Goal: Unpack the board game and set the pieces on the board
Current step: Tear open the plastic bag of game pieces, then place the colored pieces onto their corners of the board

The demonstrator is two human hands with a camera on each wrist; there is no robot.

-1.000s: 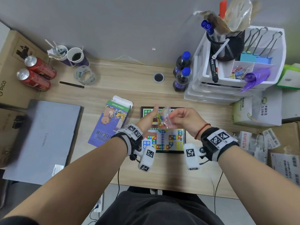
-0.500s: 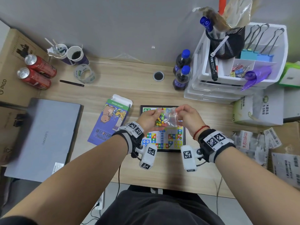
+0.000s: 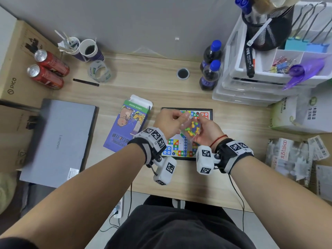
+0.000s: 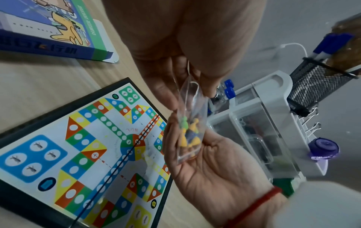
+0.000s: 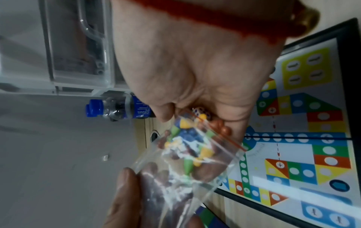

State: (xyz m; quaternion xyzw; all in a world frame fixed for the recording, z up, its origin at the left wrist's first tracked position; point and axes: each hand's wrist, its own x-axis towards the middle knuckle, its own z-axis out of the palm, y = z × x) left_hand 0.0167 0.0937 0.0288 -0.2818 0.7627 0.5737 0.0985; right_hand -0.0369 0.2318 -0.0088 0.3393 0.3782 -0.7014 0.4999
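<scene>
The colourful flight-chess board (image 3: 179, 150) lies open and flat on the desk, with no pieces on it. Above it I hold a clear zip bag (image 3: 192, 127) of small yellow, green, blue and red pawns. My left hand (image 3: 179, 115) pinches the bag's upper corner (image 4: 190, 86). My right hand (image 3: 199, 123) is turned palm up, and its fingers curl round the bag's lower, red-striped end (image 5: 220, 138). A die (image 5: 199, 111) and red pawns (image 5: 222, 128) sit against those fingers. The empty game box (image 3: 125, 126) lies left of the board.
A shut laptop (image 3: 57, 141) lies at the left. Two cola bottles (image 3: 210, 74) and a white drawer unit (image 3: 251, 87) stand behind the board at the right. Cans (image 3: 46, 71), cups (image 3: 86, 49), a tape roll (image 3: 99, 71) and a pen (image 3: 85, 82) stand back left.
Both hands have come closer over the board. The right hand has turned palm up under the bag, and the bag now hangs tilted from the left hand's pinch.
</scene>
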